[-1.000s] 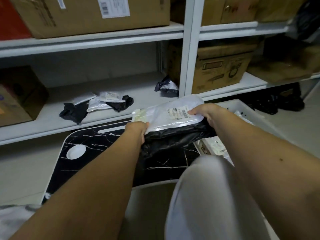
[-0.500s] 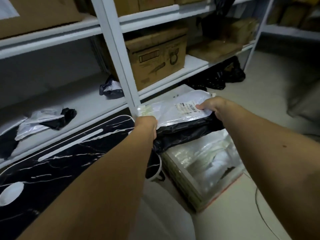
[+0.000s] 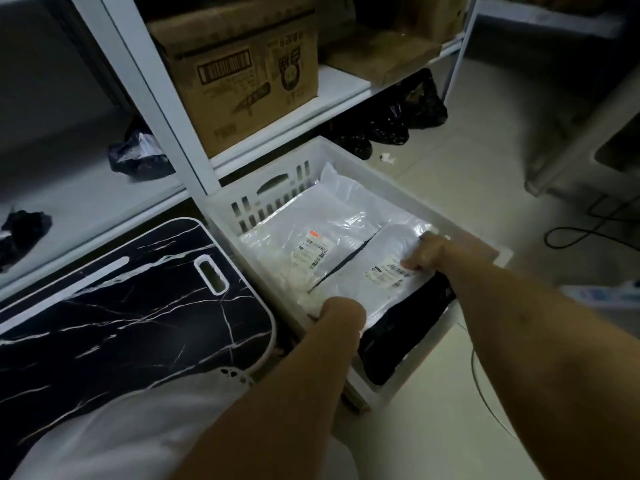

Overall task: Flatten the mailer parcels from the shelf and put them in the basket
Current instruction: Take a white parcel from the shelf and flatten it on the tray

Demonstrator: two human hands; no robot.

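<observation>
We had just carried the flat parcel (image 3: 377, 271) from the counter (image 3: 138, 306) down into the white basket (image 3: 346, 157), left hand (image 3: 341, 311) and right hand (image 3: 431, 251) both gripping its ends, so letting go came next.

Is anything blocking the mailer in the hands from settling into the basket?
Nothing visible blocks it. The left hand and right hand hold the white mailer by its ends inside the white basket, low over the right half. A flattened mailer already lies in the left half, just beside it.
</observation>
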